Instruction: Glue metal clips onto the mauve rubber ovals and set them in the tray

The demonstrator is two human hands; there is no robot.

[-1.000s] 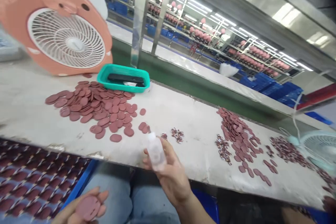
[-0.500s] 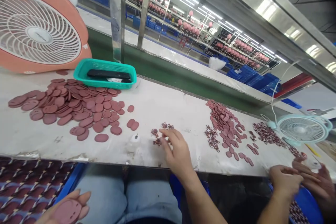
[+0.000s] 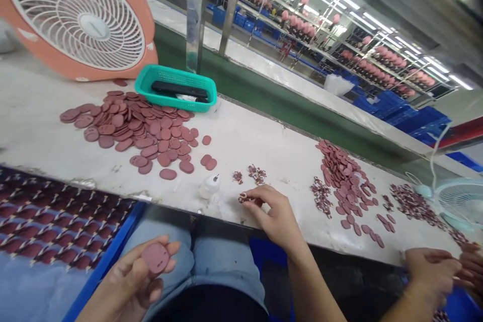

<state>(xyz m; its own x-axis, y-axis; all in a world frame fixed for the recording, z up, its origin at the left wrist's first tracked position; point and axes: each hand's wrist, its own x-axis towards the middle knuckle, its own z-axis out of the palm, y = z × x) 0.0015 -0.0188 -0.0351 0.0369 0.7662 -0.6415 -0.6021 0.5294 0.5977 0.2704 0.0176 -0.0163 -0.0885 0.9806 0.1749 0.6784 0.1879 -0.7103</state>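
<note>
The left hand [image 3: 130, 276] is gripping a round mauve disc [image 3: 155, 257] between thumb and fingers over the lap, while the right hand [image 3: 277, 216] pinches a small patterned piece [image 3: 244, 197] just above the edge of the white work table [image 3: 241, 146].

We see a big pink fan [image 3: 90, 25] on the left of the bench [image 3: 37, 110], with a green basket [image 3: 175, 74] just beside it. A long black thing [image 3: 179, 89] lies in the basket. A small pale green fan [image 3: 462, 201] sits at the right. Past the bench we see steel posts [image 3: 196, 10], long shelves [image 3: 396, 65] of pink things, and blue crates [image 3: 411, 121].
</note>
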